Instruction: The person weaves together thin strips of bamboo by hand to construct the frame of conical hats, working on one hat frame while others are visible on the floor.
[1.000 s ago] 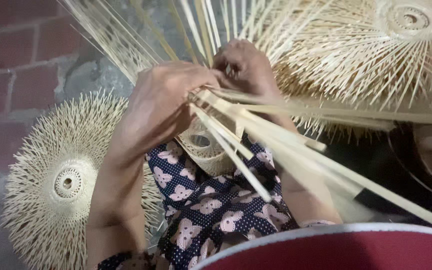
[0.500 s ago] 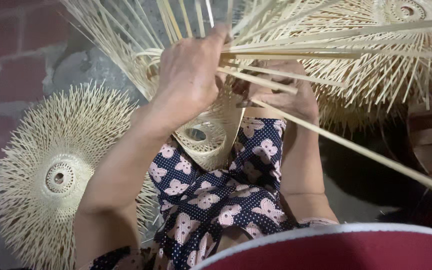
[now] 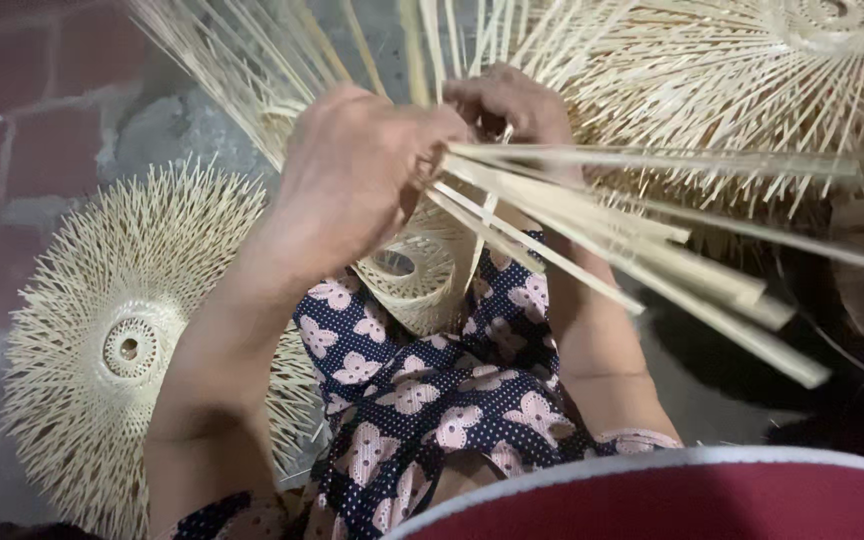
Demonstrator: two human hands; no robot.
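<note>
The bamboo strips (image 3: 592, 235) look very light and thin, stiff along their length but springy, so they will probably bend rather than break if pressed gently; a sharp fold could snap them, and their edges may be a little sharp. I judge that the best place to hold them is close to where they meet the half-woven basket (image 3: 417, 275), because the free ends will whip and spread. The left hand (image 3: 352, 180) is closed around the bundle of strips near this point, with the fingers curled tight over them. The right hand (image 3: 507, 105) is just behind, touching the same strips, but I cannot tell how its fingers are set. The strips are pale yellow, flat and long, and they fan out to the right over the lap in the dotted cloth (image 3: 432, 400). The basket rests on the lap under the hands. Two finished woven discs (image 3: 122, 340) lie on the floor beside.
</note>
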